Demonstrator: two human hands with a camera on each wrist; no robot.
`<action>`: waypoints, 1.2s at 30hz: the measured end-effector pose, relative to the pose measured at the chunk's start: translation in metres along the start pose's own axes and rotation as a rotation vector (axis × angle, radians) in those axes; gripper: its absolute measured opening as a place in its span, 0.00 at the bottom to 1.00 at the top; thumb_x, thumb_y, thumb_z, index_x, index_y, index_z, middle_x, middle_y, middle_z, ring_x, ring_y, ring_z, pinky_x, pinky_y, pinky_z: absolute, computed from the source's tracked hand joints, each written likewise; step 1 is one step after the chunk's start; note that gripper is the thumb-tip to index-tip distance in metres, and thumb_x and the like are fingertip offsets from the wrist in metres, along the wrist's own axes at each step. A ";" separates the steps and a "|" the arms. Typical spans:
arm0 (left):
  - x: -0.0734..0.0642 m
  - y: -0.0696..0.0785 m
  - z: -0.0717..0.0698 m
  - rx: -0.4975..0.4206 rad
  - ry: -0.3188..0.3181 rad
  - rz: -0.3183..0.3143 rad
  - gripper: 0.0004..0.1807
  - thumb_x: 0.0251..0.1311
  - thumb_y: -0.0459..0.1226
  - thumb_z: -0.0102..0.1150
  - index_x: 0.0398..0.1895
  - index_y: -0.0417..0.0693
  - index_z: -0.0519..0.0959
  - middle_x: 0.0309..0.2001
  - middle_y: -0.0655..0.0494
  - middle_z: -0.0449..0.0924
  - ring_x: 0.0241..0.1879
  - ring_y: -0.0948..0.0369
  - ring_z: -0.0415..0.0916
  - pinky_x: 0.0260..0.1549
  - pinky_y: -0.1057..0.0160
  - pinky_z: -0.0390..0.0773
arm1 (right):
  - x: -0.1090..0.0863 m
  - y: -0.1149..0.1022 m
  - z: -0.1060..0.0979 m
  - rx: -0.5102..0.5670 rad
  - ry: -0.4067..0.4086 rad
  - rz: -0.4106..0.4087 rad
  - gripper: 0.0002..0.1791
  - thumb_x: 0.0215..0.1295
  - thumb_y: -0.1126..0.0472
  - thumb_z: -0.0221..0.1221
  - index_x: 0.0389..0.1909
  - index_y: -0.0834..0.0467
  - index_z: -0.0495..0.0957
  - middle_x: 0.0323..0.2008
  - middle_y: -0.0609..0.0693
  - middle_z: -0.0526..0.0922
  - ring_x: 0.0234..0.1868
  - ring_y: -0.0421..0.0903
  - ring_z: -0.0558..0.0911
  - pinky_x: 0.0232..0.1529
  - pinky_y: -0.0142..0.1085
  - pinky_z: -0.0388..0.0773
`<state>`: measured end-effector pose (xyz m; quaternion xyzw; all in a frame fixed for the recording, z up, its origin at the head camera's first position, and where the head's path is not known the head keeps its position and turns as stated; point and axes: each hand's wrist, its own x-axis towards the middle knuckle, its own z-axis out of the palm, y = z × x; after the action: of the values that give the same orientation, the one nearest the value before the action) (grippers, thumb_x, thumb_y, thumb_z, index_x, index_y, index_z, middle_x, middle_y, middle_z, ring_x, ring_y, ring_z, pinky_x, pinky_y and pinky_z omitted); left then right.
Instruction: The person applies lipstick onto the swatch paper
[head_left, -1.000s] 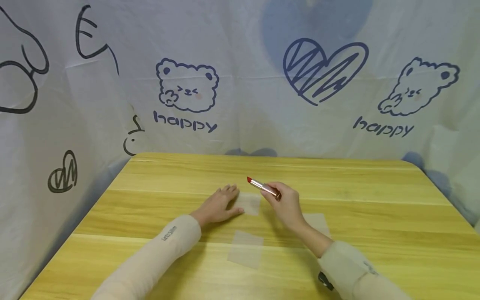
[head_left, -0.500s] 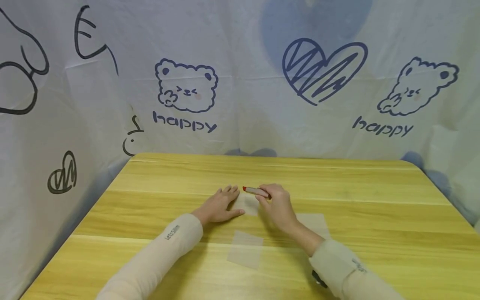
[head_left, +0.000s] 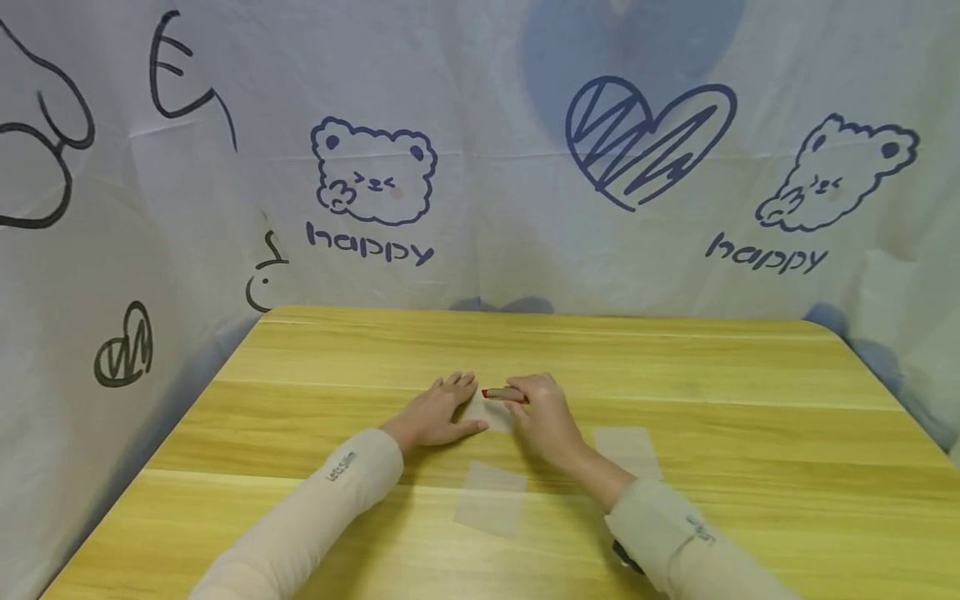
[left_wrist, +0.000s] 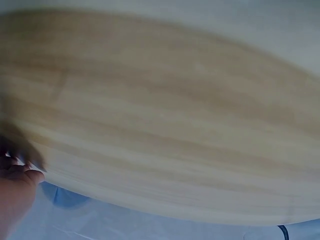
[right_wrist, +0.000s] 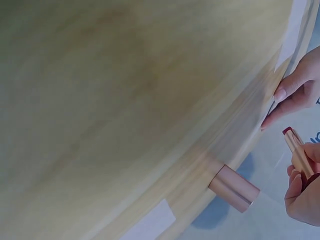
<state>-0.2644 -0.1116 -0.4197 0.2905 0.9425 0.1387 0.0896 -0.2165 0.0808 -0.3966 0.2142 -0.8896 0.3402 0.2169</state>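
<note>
In the head view my left hand [head_left: 435, 414] lies flat with its fingers spread, fingertips and thumb at the left edge of a small pale translucent sheet [head_left: 495, 417]. My right hand [head_left: 551, 429] pinches a lipstick [head_left: 504, 394] between thumb and fingers. Its red tip points left, over the sheet's upper part and close to my left fingers. The right wrist view shows the lipstick's rose-gold tube [right_wrist: 297, 152] in my grip. There, a matching rose-gold cap [right_wrist: 234, 188] stands on the table; in the head view it is hidden.
Two more pale sheets lie on the wood-grain table [head_left: 300, 517]: one sheet [head_left: 491, 498] nearer the front, another sheet [head_left: 628, 450] beside my right forearm. A white cloth [head_left: 495, 233] with drawn bears and hearts hangs behind the table.
My right hand has moved left and down with the lipstick, bringing its red tip from beyond the sheet to over it. The left hand has stayed in place.
</note>
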 end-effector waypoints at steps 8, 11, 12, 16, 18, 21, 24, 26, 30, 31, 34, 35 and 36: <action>-0.002 -0.003 0.001 -0.015 0.003 0.001 0.41 0.63 0.57 0.47 0.70 0.40 0.54 0.72 0.45 0.50 0.72 0.49 0.44 0.70 0.48 0.48 | 0.003 -0.002 0.004 -0.058 -0.095 0.016 0.09 0.52 0.68 0.65 0.36 0.63 0.82 0.37 0.56 0.85 0.37 0.50 0.78 0.42 0.43 0.79; -0.003 -0.003 0.002 -0.017 -0.001 -0.002 0.41 0.63 0.58 0.47 0.70 0.41 0.53 0.72 0.45 0.50 0.73 0.49 0.44 0.70 0.48 0.48 | 0.005 -0.003 0.004 -0.078 -0.106 0.004 0.09 0.53 0.69 0.65 0.36 0.64 0.83 0.37 0.56 0.85 0.39 0.51 0.80 0.43 0.43 0.80; -0.003 -0.003 0.002 -0.023 0.000 -0.001 0.41 0.63 0.57 0.47 0.70 0.40 0.54 0.72 0.45 0.50 0.72 0.49 0.44 0.70 0.48 0.48 | 0.006 -0.003 0.004 -0.084 -0.108 -0.001 0.09 0.53 0.69 0.64 0.37 0.64 0.83 0.38 0.56 0.85 0.39 0.52 0.80 0.42 0.42 0.81; -0.004 -0.001 0.000 -0.028 -0.006 -0.004 0.41 0.63 0.57 0.48 0.70 0.40 0.53 0.72 0.45 0.50 0.72 0.48 0.44 0.70 0.47 0.48 | 0.011 -0.001 0.005 -0.099 -0.107 -0.038 0.08 0.53 0.71 0.63 0.36 0.66 0.83 0.38 0.58 0.85 0.42 0.54 0.82 0.46 0.42 0.81; -0.004 0.000 -0.002 -0.030 -0.014 -0.007 0.41 0.63 0.56 0.48 0.70 0.40 0.53 0.72 0.45 0.49 0.72 0.48 0.44 0.70 0.47 0.48 | 0.012 0.001 0.005 -0.096 -0.119 -0.048 0.07 0.54 0.72 0.63 0.35 0.66 0.83 0.38 0.58 0.84 0.43 0.54 0.82 0.46 0.42 0.80; -0.005 0.002 -0.004 -0.037 -0.026 -0.012 0.41 0.63 0.56 0.49 0.70 0.39 0.53 0.72 0.45 0.49 0.72 0.48 0.44 0.70 0.47 0.48 | 0.014 0.004 0.006 -0.082 -0.142 -0.055 0.07 0.55 0.72 0.62 0.35 0.66 0.83 0.38 0.58 0.84 0.43 0.53 0.82 0.46 0.41 0.80; -0.005 0.003 -0.005 -0.047 -0.031 -0.015 0.41 0.62 0.55 0.50 0.70 0.39 0.53 0.72 0.45 0.49 0.72 0.48 0.44 0.70 0.47 0.48 | 0.016 0.006 0.007 -0.073 -0.164 -0.052 0.07 0.56 0.71 0.61 0.36 0.66 0.83 0.39 0.58 0.84 0.44 0.53 0.81 0.47 0.41 0.80; -0.004 0.003 -0.005 -0.046 -0.035 -0.018 0.41 0.62 0.56 0.50 0.70 0.39 0.53 0.72 0.45 0.49 0.72 0.48 0.43 0.70 0.47 0.47 | 0.016 0.007 0.007 -0.076 -0.173 -0.050 0.07 0.56 0.72 0.61 0.36 0.66 0.83 0.39 0.58 0.84 0.44 0.53 0.81 0.47 0.41 0.80; -0.002 0.001 -0.004 -0.042 -0.036 -0.020 0.41 0.62 0.56 0.50 0.70 0.39 0.53 0.72 0.45 0.49 0.73 0.48 0.43 0.70 0.47 0.48 | 0.018 0.008 0.008 -0.079 -0.187 -0.066 0.07 0.55 0.73 0.61 0.35 0.65 0.83 0.41 0.58 0.84 0.45 0.54 0.81 0.48 0.42 0.79; -0.002 0.001 -0.004 -0.043 -0.037 -0.022 0.41 0.62 0.56 0.50 0.70 0.39 0.53 0.72 0.45 0.48 0.73 0.48 0.43 0.70 0.47 0.48 | 0.019 0.008 0.008 -0.078 -0.190 -0.073 0.06 0.55 0.73 0.61 0.34 0.66 0.83 0.41 0.58 0.84 0.45 0.54 0.81 0.48 0.41 0.79; -0.002 0.000 -0.003 -0.048 -0.037 -0.023 0.42 0.62 0.56 0.50 0.70 0.39 0.53 0.72 0.45 0.48 0.73 0.48 0.43 0.70 0.47 0.47 | 0.021 0.008 0.008 -0.066 -0.198 -0.091 0.05 0.55 0.73 0.61 0.33 0.66 0.83 0.41 0.59 0.84 0.45 0.54 0.81 0.48 0.41 0.79; -0.002 0.000 -0.003 -0.049 -0.037 -0.024 0.42 0.62 0.56 0.50 0.70 0.40 0.53 0.72 0.45 0.48 0.73 0.48 0.43 0.70 0.47 0.47 | 0.021 0.008 0.009 -0.065 -0.201 -0.094 0.05 0.55 0.73 0.61 0.33 0.66 0.83 0.40 0.58 0.84 0.45 0.54 0.81 0.48 0.41 0.80; -0.002 0.000 -0.003 -0.050 -0.037 -0.023 0.42 0.62 0.56 0.50 0.70 0.39 0.53 0.72 0.45 0.48 0.73 0.48 0.43 0.70 0.47 0.47 | 0.022 0.008 0.009 -0.065 -0.206 -0.097 0.05 0.55 0.73 0.61 0.33 0.67 0.83 0.40 0.59 0.84 0.44 0.54 0.81 0.48 0.41 0.79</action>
<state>-0.2634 -0.1138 -0.4167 0.2797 0.9402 0.1559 0.1159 -0.2410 0.0750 -0.3952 0.2835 -0.9063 0.2766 0.1473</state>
